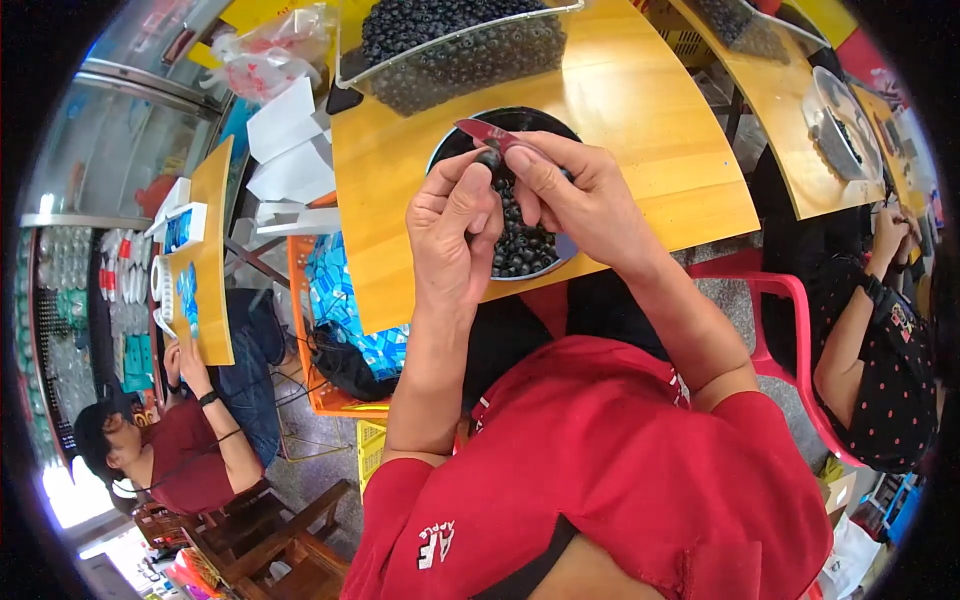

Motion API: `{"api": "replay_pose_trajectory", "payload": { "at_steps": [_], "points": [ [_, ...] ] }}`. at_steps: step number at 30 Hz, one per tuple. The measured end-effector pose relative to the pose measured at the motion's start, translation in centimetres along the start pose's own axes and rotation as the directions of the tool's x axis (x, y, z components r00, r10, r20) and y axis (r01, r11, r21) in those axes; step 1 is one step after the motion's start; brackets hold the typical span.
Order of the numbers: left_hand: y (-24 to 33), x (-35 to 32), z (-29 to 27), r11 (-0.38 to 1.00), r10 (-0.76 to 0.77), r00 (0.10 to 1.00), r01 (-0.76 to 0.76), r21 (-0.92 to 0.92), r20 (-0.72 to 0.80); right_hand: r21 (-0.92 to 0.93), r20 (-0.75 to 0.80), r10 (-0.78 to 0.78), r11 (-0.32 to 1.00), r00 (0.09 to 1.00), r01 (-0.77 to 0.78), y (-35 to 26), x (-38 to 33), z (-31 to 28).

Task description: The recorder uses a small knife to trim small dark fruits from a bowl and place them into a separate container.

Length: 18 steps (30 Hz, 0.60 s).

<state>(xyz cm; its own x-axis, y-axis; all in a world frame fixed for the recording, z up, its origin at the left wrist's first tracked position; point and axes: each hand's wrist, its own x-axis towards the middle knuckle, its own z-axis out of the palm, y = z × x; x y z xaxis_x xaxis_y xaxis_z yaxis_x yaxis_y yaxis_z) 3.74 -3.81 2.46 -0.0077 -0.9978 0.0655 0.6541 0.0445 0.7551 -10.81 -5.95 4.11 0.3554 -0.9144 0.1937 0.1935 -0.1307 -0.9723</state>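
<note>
My left hand (452, 235) pinches a small dark round piece (488, 158) between thumb and fingertips. My right hand (590, 205) grips a small knife (484, 130), its reddish-looking blade pointing left just above the piece. Whether the blade touches it, I cannot tell. Both hands meet over a round bowl (437, 152) at the table's near edge. Inside lie many small black round pieces (522, 240), partly hidden by my hands. A clear bin (460, 72) heaped with similar black pieces stands beyond the bowl.
The yellow wooden table (650, 130) spreads under the bowl and bin. An orange crate (300, 330) with blue packets stands at left. At right is a pink chair (790, 290) beside a seated person (870, 340). Another person (190, 440) works at a left table.
</note>
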Motion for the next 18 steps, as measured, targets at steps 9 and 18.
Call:
{"api": "replay_pose_trajectory", "payload": {
  "at_steps": [9, 18],
  "points": [
    [-0.4, 1.5, -0.6, 0.999, -0.009, 1.0, 0.009, 0.05, -0.017, 0.157, 0.061, 0.139, 0.977, 0.988, -0.147, -0.3, 0.8, -0.4],
    [-0.3, 2.2, -1.6, 0.999, -0.045, 0.999, 0.045, 0.004, -0.003, 0.177, 0.077, 0.153, 0.97, 0.985, -0.165, 2.1, 2.0, -0.7]
  ]
}}
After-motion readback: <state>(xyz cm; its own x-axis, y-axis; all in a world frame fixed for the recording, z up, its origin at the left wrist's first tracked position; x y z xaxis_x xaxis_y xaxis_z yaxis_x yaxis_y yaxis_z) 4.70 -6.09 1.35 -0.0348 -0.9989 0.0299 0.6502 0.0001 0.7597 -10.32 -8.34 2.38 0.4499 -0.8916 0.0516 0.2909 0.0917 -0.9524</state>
